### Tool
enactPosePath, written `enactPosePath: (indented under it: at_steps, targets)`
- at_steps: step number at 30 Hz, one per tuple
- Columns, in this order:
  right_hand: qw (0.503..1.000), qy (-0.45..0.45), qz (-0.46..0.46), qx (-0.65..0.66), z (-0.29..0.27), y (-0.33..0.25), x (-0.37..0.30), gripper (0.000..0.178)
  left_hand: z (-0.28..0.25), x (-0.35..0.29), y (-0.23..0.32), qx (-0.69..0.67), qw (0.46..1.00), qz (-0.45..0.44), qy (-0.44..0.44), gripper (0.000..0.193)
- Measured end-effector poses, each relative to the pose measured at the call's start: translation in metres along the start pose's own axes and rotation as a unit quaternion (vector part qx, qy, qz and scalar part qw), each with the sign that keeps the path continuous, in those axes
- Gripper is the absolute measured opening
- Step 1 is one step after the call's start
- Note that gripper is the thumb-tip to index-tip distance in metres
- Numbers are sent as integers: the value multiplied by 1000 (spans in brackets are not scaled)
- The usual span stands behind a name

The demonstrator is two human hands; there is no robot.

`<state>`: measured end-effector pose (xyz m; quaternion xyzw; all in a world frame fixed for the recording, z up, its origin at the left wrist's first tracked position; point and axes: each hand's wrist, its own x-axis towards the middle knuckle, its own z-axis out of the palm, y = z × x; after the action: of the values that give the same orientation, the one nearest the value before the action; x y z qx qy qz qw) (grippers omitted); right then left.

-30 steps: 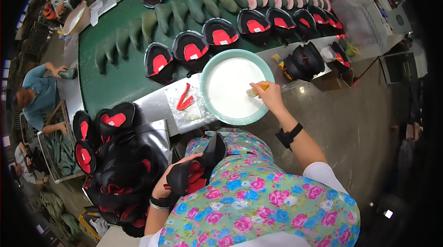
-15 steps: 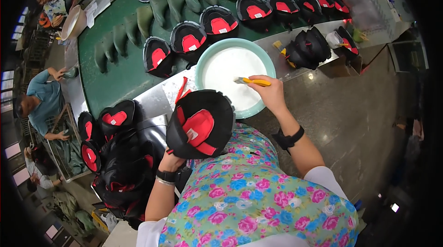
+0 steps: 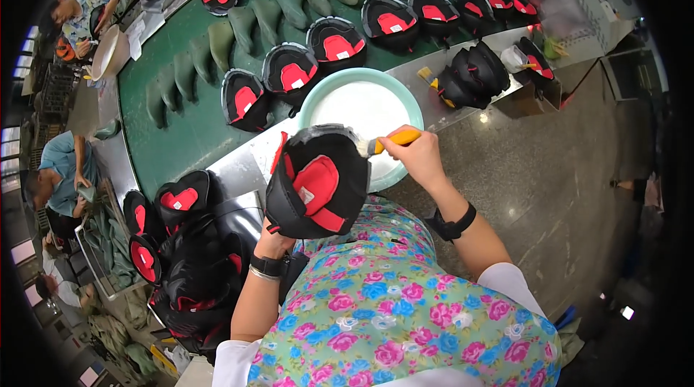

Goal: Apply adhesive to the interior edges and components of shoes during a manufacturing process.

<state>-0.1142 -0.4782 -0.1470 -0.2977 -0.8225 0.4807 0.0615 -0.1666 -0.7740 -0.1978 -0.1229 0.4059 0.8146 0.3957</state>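
Observation:
My left hand (image 3: 275, 244) grips a black shoe upper (image 3: 285, 208) with a red lining from below, its open, rough-cut edge facing up. A yellow-handled paintbrush (image 3: 396, 142) is pinched in the fingers of my right hand (image 3: 423, 158). Its whitish bristles meet the upper's right rim; a pale wet streak shows along the top of that rim. Just behind the upper stands a light-green basin (image 3: 413, 100) of white liquid, partly hidden by the upper and my right hand.
Several black uppers (image 3: 335, 44) and green shoe lasts (image 3: 220, 46) line the green table (image 3: 195, 127). A pile of uppers (image 3: 195, 264) is at my left. Another brush (image 3: 426, 76) lies beside stacked uppers (image 3: 473, 76) at right. A co-worker in blue (image 3: 61, 170) works at far left.
My right hand has brought the brush from over the basin down and left to the upper's rim. The upper has risen slightly and tilted in my left hand.

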Motion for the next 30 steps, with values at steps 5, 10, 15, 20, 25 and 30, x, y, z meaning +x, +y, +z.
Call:
enactPosePath:
  at_steps: [5, 10, 15, 20, 25, 30]
  targets:
    - [998, -46, -1, 48, 15, -26, -23, 27, 17, 4, 15, -2, 998, 63, 1, 49]
    - [975, -150, 39, 160, 2, -69, -49, 25, 24, 10, 29, 81, 982, 167, -27, 54]
    - [971, -188, 12, 147, 11, -67, -39, 22, 11, 8, 31, -3, 990, 134, -40, 52]
    - [988, -116, -71, 74, 14, -48, -2, 21, 3, -6, 32, -36, 991, 128, 7, 48]
    - [982, -97, -157, 38, 7, -83, 20, 16, -13, -16, 46, -101, 968, -60, 220, 22]
    - [847, -413, -300, 147, 33, -145, 20, 17, -32, -27, 46, -200, 966, -151, -63, 33]
